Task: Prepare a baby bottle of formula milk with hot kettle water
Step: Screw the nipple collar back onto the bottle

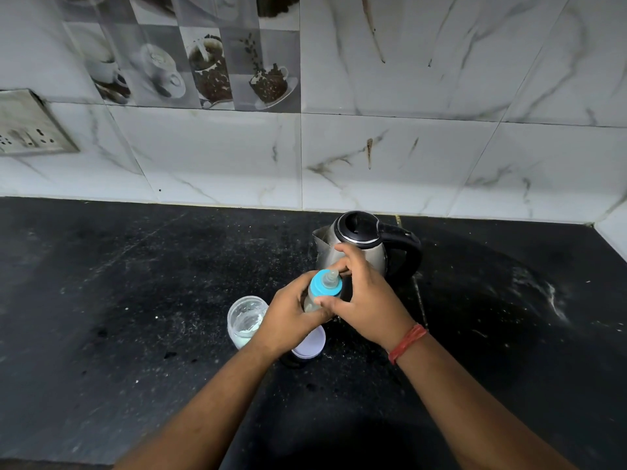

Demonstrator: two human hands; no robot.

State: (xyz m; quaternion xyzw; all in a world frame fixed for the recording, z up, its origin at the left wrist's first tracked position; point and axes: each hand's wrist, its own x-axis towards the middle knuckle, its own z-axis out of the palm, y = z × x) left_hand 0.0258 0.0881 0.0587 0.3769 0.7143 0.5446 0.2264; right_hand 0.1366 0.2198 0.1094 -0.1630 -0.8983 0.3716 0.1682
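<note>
Leftmost, on the wall above the dark countertop (135, 300): a switch-and-socket plate (32, 125), well apart from the work.

Next, on the counter: a clear open jar (244, 318) with a little white powder low inside, presumably the formula; it stands just beside the left wrist.

Left hand (288, 313): fingers curled round the body of the baby bottle (322, 290), grasping it from the left side. A white lid (310, 346) lies on the counter below this hand, partly hidden by it.

Baby bottle, centre: held above the counter between both hands, in front of the kettle. Its long axis tilts up and away, the teat end leaning toward the kettle. The blue collar (325, 283) with its clear teat is seated on top; pale liquid shows in the body below.

Right hand (366, 300): nearer the collar, with its thumb lying on the bottle just under the blue ring and its fingers arching over beside the teat. It grips the bottle's top end; a red thread band sits on that wrist.

Judgement: the collar lies directly above the left-hand grip along the bottle's axis, so any tightening turn falls to the right hand while the left braces.

Rightmost: steel kettle (359, 245), lid closed, black handle pointing right, spout left.
</note>
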